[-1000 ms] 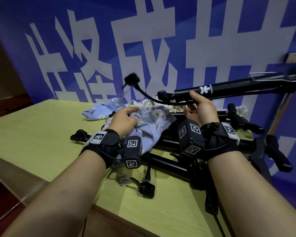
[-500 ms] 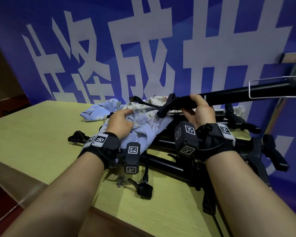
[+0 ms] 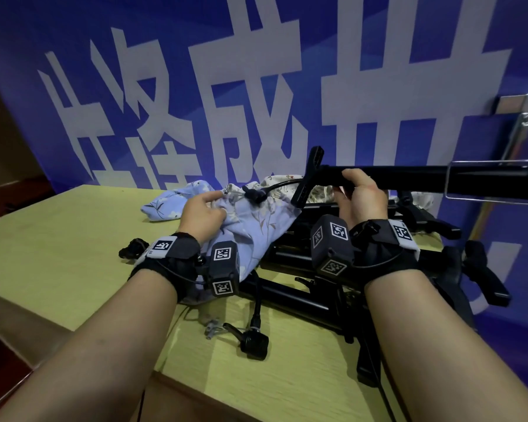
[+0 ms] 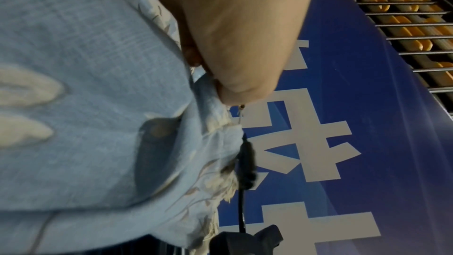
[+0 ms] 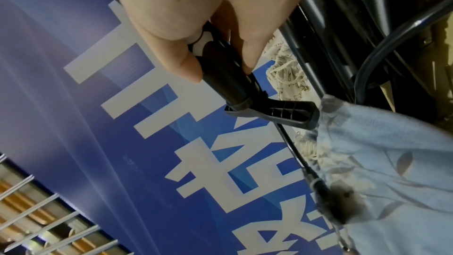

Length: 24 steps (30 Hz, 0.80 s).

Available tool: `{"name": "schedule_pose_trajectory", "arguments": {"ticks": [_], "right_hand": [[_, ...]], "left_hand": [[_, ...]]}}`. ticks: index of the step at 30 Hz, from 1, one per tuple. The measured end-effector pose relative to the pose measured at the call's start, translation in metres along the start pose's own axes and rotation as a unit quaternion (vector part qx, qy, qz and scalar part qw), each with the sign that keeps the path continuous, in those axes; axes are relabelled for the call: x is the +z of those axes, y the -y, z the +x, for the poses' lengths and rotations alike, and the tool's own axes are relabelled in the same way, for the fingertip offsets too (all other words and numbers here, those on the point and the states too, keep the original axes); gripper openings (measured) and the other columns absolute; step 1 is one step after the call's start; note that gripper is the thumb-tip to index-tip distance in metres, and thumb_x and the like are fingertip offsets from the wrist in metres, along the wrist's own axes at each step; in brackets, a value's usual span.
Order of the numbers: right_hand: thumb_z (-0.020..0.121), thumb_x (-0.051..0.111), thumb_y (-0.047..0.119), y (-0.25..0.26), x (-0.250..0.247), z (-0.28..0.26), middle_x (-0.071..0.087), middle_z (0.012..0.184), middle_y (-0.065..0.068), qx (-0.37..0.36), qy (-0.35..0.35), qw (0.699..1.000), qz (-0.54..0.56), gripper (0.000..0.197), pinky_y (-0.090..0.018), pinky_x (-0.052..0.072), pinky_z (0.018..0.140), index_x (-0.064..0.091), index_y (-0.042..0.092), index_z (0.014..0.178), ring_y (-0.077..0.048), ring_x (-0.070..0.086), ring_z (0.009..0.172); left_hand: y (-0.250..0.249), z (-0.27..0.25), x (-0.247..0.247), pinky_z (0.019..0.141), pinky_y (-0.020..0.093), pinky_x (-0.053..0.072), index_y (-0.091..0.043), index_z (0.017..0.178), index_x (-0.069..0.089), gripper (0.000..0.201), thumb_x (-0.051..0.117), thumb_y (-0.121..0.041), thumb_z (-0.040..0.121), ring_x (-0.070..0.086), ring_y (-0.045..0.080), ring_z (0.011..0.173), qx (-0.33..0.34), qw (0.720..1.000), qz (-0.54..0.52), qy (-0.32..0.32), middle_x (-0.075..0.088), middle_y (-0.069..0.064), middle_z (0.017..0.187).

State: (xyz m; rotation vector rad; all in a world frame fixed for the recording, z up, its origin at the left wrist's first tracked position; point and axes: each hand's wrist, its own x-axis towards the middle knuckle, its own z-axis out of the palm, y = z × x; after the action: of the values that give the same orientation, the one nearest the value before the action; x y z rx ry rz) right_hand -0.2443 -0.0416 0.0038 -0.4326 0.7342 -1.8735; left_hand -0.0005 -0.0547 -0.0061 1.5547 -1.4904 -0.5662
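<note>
A long black pump (image 3: 409,178) is held level above the table, and my right hand (image 3: 352,190) grips its tube just behind the folding foot (image 3: 310,175). In the right wrist view my right hand (image 5: 208,49) curls round the pump (image 5: 228,80). The pump's thin hose (image 3: 275,187) bends down, and its head (image 3: 253,194) lies at the mouth of a light blue flowered cloth bag (image 3: 256,229). My left hand (image 3: 215,205) pinches the bag's rim; in the left wrist view my left hand (image 4: 232,77) holds the bag (image 4: 85,104) beside the hose (image 4: 246,160).
Several more black pumps (image 3: 317,293) lie piled on the yellow-green table (image 3: 58,239) under my wrists. A loose hose head (image 3: 253,342) lies near the front edge. A beige printed bag (image 3: 282,182) sits behind. A blue banner (image 3: 256,86) backs the table.
The pump has come down and turned so its foot stands upright. Its hose head dropped from mid-air to the bag's mouth. My left hand kept its hold on the bag.
</note>
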Motion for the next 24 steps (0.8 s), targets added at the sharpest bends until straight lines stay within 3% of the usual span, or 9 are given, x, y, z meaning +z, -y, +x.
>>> {"name": "schedule_pose_trajectory", "arguments": {"ticks": [4, 7, 11, 14, 16, 18, 20, 22, 24], "right_hand": [[0.083, 0.061, -0.001, 0.001, 0.006, -0.001, 0.063, 0.096, -0.008, -0.015, 0.009, 1.0, -0.017, 0.045, -0.013, 0.05, 0.054, 0.049, -0.007, 0.126, -0.009, 0.064, 0.08], [0.08, 0.063, 0.0, 0.005, 0.009, -0.003, 0.062, 0.088, -0.007, -0.019, 0.022, 0.999, -0.014, 0.043, -0.02, 0.052, 0.063, 0.052, -0.005, 0.121, -0.013, 0.065, 0.081], [0.077, 0.064, -0.001, 0.005, 0.014, -0.005, 0.064, 0.088, -0.008, -0.054, 0.027, 0.998, -0.028, 0.046, -0.023, 0.054, 0.073, 0.05, -0.005, 0.121, -0.015, 0.066, 0.081], [0.079, 0.063, -0.006, 0.005, 0.019, -0.01, 0.063, 0.08, -0.004, -0.065, 0.021, 0.998, -0.015, 0.027, -0.029, 0.054, 0.08, 0.054, 0.003, 0.103, -0.014, 0.064, 0.076], [0.08, 0.064, -0.004, 0.004, 0.021, -0.013, 0.063, 0.084, -0.007, -0.061, 0.036, 0.997, 0.01, 0.034, -0.026, 0.055, 0.077, 0.052, -0.003, 0.113, -0.015, 0.065, 0.079], [0.08, 0.067, 0.001, 0.003, 0.021, -0.014, 0.062, 0.092, -0.009, -0.057, 0.034, 0.998, 0.017, 0.048, -0.026, 0.053, 0.075, 0.047, -0.005, 0.124, -0.015, 0.065, 0.085], [0.081, 0.068, 0.003, 0.001, 0.021, -0.014, 0.062, 0.096, -0.009, -0.04, 0.03, 0.999, 0.022, 0.045, -0.026, 0.052, 0.077, 0.049, 0.0, 0.122, -0.015, 0.064, 0.09], [0.081, 0.07, 0.005, -0.002, 0.021, -0.015, 0.064, 0.099, -0.008, -0.018, 0.029, 0.999, 0.038, 0.039, -0.027, 0.053, 0.079, 0.053, 0.004, 0.117, -0.018, 0.065, 0.099], [0.08, 0.073, 0.011, -0.007, 0.024, -0.018, 0.066, 0.106, -0.008, -0.002, 0.031, 0.998, 0.053, 0.042, -0.028, 0.054, 0.083, 0.055, 0.004, 0.118, -0.019, 0.065, 0.103]], "left_hand": [[-0.012, -0.001, -0.005, 0.045, 0.028, 0.039, -0.014, 0.137, 0.049, 0.054, 0.046, 0.003, 0.086, 0.044, 0.017, 0.04, 0.01, 0.999, -0.017, -0.025, 0.052, 0.009, 0.061], [-0.02, -0.002, -0.007, 0.084, 0.044, 0.051, -0.009, 0.133, 0.052, 0.05, 0.048, 0.003, 0.084, 0.061, 0.041, 0.1, 0.046, 0.996, 0.004, -0.072, 0.06, 0.023, 0.117], [-0.031, -0.005, -0.008, 0.094, 0.023, 0.034, -0.003, 0.127, 0.053, 0.047, 0.047, 0.009, 0.082, 0.047, 0.024, 0.124, 0.11, 0.989, 0.08, -0.05, 0.049, 0.01, 0.136], [-0.041, -0.015, -0.005, 0.082, 0.014, 0.047, -0.012, 0.132, 0.053, 0.056, 0.046, 0.013, 0.082, 0.06, 0.019, 0.102, 0.139, 0.987, 0.077, 0.039, 0.054, 0.004, 0.13], [-0.044, -0.019, 0.0, 0.047, 0.008, 0.042, -0.017, 0.133, 0.053, 0.06, 0.044, 0.014, 0.083, 0.057, 0.015, 0.056, 0.116, 0.985, 0.06, 0.112, 0.064, 0.002, 0.095], [-0.044, -0.018, 0.003, 0.039, 0.012, 0.032, -0.019, 0.135, 0.052, 0.062, 0.044, 0.014, 0.083, 0.042, 0.008, 0.035, 0.094, 0.981, 0.054, 0.159, 0.055, -0.012, 0.053], [-0.045, -0.015, 0.003, 0.039, 0.012, 0.03, -0.02, 0.136, 0.051, 0.063, 0.043, 0.014, 0.084, 0.036, 0.002, 0.033, 0.077, 0.98, 0.039, 0.18, 0.047, -0.014, 0.037], [-0.048, -0.016, 0.0, 0.039, 0.01, 0.032, -0.018, 0.134, 0.05, 0.063, 0.04, 0.018, 0.084, 0.042, -0.001, 0.035, 0.059, 0.978, -0.015, 0.201, 0.056, -0.015, 0.047], [-0.048, -0.014, -0.002, 0.048, 0.015, 0.043, -0.015, 0.135, 0.051, 0.065, 0.04, 0.019, 0.081, 0.061, 0.006, 0.054, 0.034, 0.969, -0.09, 0.229, 0.071, 0.001, 0.083]]}}
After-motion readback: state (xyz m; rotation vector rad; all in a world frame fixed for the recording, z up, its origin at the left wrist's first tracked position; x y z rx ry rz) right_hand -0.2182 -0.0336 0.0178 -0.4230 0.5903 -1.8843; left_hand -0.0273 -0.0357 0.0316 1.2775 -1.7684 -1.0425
